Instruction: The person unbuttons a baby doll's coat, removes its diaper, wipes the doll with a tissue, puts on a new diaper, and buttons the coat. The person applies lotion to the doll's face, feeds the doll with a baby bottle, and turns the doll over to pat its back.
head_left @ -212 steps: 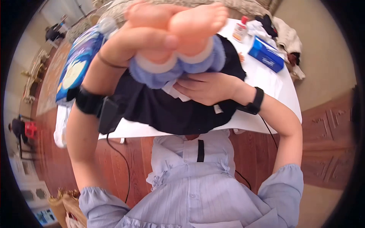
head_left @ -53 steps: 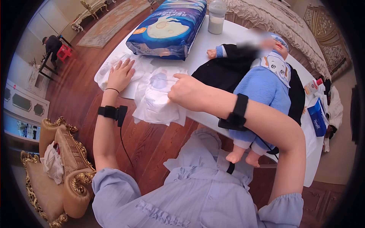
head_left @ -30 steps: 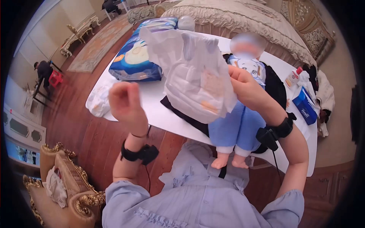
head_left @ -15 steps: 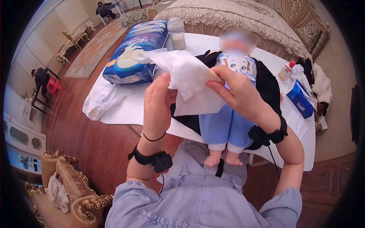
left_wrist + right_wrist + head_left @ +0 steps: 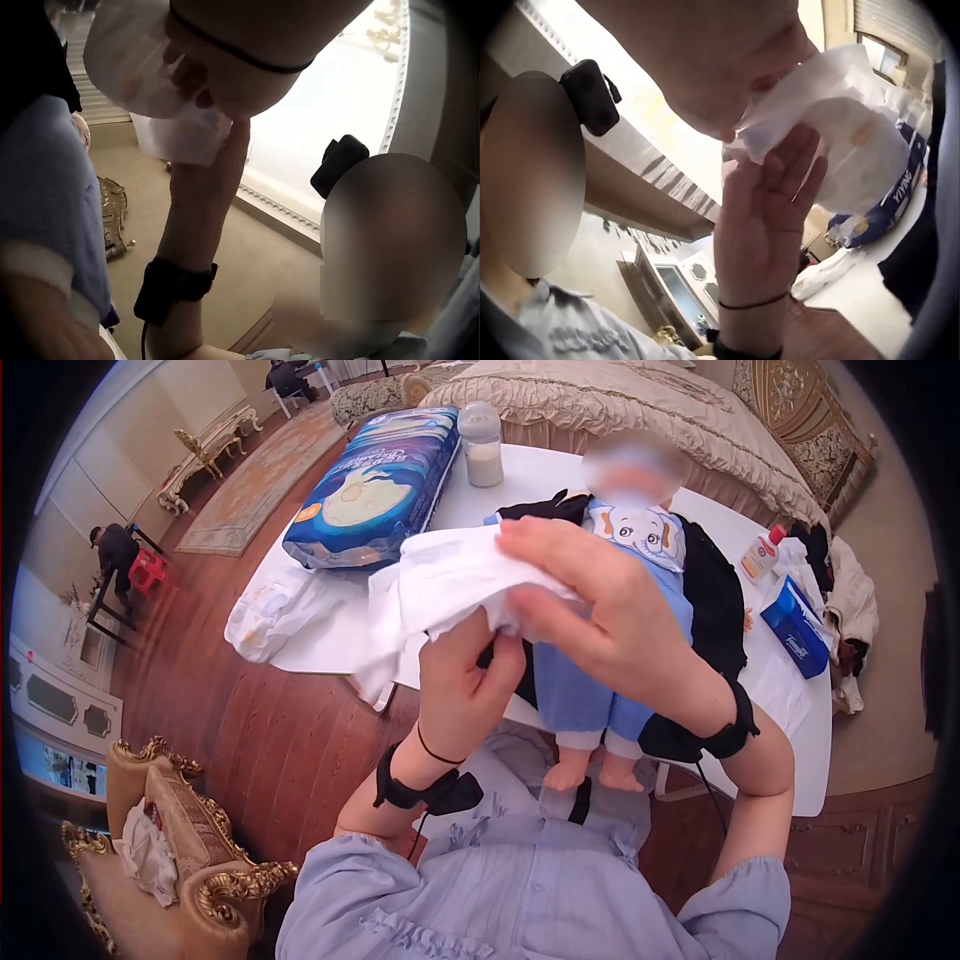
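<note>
A white diaper (image 5: 440, 575) is held in the air over the near edge of the white table (image 5: 540, 485). My right hand (image 5: 600, 615) lies over its top with fingers curled onto the fabric. My left hand (image 5: 470, 680) is underneath, and the right wrist view shows that left hand (image 5: 769, 202) with straight fingers laid against the diaper (image 5: 840, 112). Behind the hands a baby doll (image 5: 640, 540) in a blue outfit lies on a black cloth (image 5: 715, 600), its bare feet (image 5: 590, 775) hanging past the table edge.
A blue diaper pack (image 5: 375, 485) and a milk bottle (image 5: 482, 445) stand at the back left. Another white diaper (image 5: 270, 615) lies at the left corner. A blue tissue box (image 5: 795, 625) and a small lotion bottle (image 5: 762, 555) sit at the right. A gilded armchair (image 5: 170, 840) stands lower left.
The diaper, hanging upright a second ago, has come down and lies spread between my hands. My left hand went from pinching its edge to lying flat beneath it.
</note>
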Demonstrator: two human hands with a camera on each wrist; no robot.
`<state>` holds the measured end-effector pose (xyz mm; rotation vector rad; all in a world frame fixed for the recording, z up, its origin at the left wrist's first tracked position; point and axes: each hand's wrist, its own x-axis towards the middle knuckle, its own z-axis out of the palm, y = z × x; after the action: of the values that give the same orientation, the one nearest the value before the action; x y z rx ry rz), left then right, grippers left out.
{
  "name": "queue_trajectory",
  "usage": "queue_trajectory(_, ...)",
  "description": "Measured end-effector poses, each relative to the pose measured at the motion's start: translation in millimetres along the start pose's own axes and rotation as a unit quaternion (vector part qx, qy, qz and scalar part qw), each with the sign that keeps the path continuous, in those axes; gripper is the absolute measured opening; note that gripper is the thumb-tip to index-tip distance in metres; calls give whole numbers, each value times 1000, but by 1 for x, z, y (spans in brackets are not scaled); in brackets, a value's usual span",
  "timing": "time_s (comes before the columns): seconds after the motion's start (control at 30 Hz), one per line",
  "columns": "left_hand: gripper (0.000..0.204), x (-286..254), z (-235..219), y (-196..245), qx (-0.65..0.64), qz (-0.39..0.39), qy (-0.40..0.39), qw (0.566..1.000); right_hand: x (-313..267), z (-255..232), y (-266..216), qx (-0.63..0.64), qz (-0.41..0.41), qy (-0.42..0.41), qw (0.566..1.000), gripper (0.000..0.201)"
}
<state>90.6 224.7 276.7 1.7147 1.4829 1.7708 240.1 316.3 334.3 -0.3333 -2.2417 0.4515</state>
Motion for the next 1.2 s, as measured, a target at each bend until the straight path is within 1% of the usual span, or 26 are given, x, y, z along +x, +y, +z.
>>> queue_trajectory(0.03, 11, 1, -1, 5, -1, 42, 0, 999, 1, 0, 0, 30, 6, -1, 1000, 28)
queue_trajectory(0.07, 15, 0, -1, 8, -3, 83, 1, 997, 4, -4, -2, 29, 7, -1, 1000, 28)
queue_trajectory(0.1, 24, -7, -3, -1, -35, 77, 2, 996, 10, -11, -5, 68, 132, -13, 989, 31)
queue_trajectory(0.13, 24, -17, -9, -7, -36, 78, 0, 996, 16, -16, -5, 106, 255, -24, 961, 39)
queue_trajectory(0.17, 26, -29, -17, -10, -159, 24, -4, 987, 23, -21, 6, 85, 178, 41, 980, 38)
queue_trajectory(0.2, 29, -38, -24, -11, -278, -31, -8, 960, 31, -29, 25, 94, 232, 56, 966, 36)
queue_trajectory(0.23, 34, -43, -26, -9, -36, 59, 8, 998, 37, -38, 43, 103, 286, 71, 950, 34)
queue_trajectory(0.27, 35, -53, -29, -11, -235, -2, 9, 972, 43, -44, 52, 101, 288, 74, 949, 34)
queue_trajectory(0.33, 38, -66, -42, -9, -376, -90, -6, 922, 49, -56, 68, 353, 295, 92, 883, 32)
queue_trajectory(0.4, 45, -79, -62, -32, -396, -112, -19, 911, 45, -61, 87, 380, 295, 79, 873, 32)
queue_trajectory(0.47, 54, -93, -63, -47, -413, -135, -28, 900, 43, -56, 101, 410, 293, 61, 861, 33)
queue_trajectory(0.53, 58, -104, -53, -49, -392, -222, 157, 879, 43, -51, 109, 410, 359, 105, 832, 33)
queue_trajectory(0.57, 52, -111, -55, -47, -468, -235, 145, 839, 43, -50, 108, 410, 361, 105, 831, 33)
queue_trajectory(0.6, 52, -114, -59, -50, -468, -237, 145, 839, 43, -50, 107, 413, 371, 108, 825, 33)
queue_trajectory(0.67, 49, -120, -78, -64, -319, -265, -68, 908, 41, -47, 105, 417, 382, 108, 818, 33)
queue_trajectory(0.7, 42, -120, -90, -75, -294, -281, -156, 900, 37, -46, 104, 467, 346, 62, 811, 32)
queue_trajectory(0.73, 42, -121, -92, -83, -294, -280, -153, 901, 34, -45, 105, 514, 309, 15, 800, 31)
queue_trajectory(0.77, 37, -106, -91, -82, -303, -212, -103, 923, 31, -46, 115, 514, 309, 13, 800, 31)
queue_trajectory(0.8, 32, -90, -91, -79, -310, -143, -52, 939, 27, -49, 130, 575, 303, -37, 759, 31)
queue_trajectory(0.83, 31, -74, -94, -69, -224, -146, 29, 963, 25, -50, 137, 631, 295, -88, 712, 30)
queue_trajectory(0.87, 29, -56, -98, -55, -135, -147, 110, 974, 24, -49, 135, 631, 296, -89, 711, 30)
queue_trajectory(0.93, 35, -25, -97, -43, 25, -4, 101, 995, 23, -47, 126, 649, 303, -83, 693, 28)
queue_trajectory(0.97, 40, -8, -90, -26, 104, 54, 65, 991, 23, -45, 124, 649, 303, -84, 693, 28)
queue_trajectory(1.07, 54, 32, -56, 9, 311, 194, -3, 930, 25, -40, 114, 637, 306, -74, 704, 28)
queue_trajectory(1.17, 49, 57, -30, -13, 328, 237, 10, 914, 24, -38, 88, 666, 268, -77, 692, 30)
queue_trajectory(1.2, 49, 65, -30, -23, 328, 236, 12, 915, 21, -37, 76, 609, 301, -26, 733, 31)
